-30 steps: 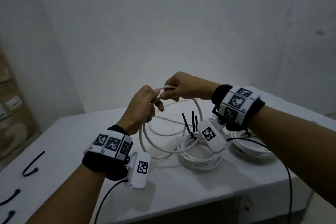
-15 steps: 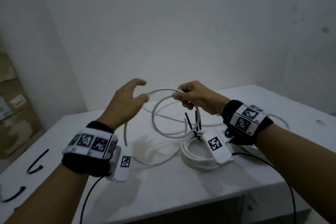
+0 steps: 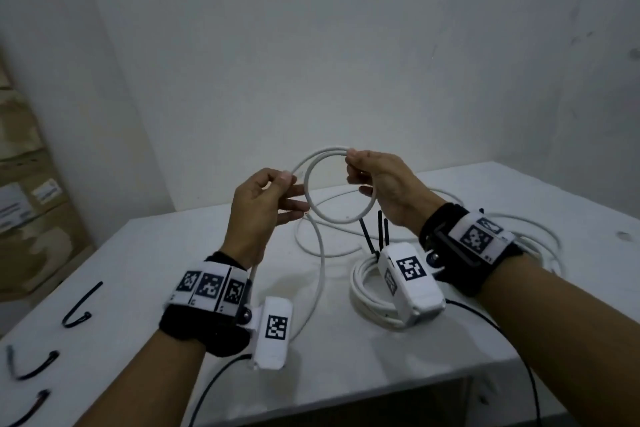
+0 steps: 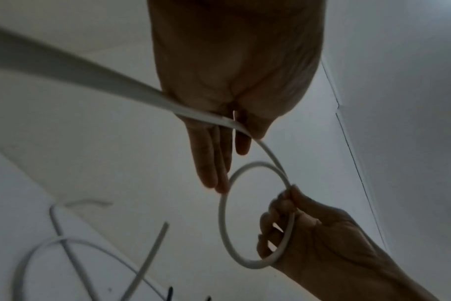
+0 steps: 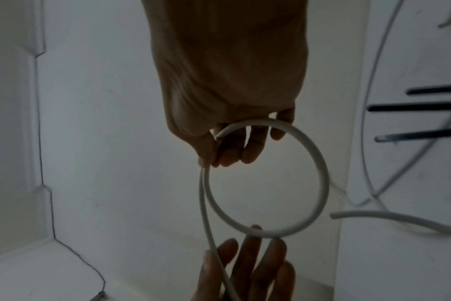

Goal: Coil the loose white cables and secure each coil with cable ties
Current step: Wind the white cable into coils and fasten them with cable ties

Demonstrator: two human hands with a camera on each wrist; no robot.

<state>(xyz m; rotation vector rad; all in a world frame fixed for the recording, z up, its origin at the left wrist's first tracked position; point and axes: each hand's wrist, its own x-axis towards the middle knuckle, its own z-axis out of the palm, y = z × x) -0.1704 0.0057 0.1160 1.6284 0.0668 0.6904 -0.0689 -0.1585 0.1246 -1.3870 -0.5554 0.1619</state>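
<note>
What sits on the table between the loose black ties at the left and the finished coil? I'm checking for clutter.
In the head view, only a hanging strand of the white cable crosses between the black ties and the tied coil.

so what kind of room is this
Probably a storeroom or plain back-room work area: bare white walls, stacked cardboard boxes at the left, and a plain white table with cable coils and black cable ties.
</note>
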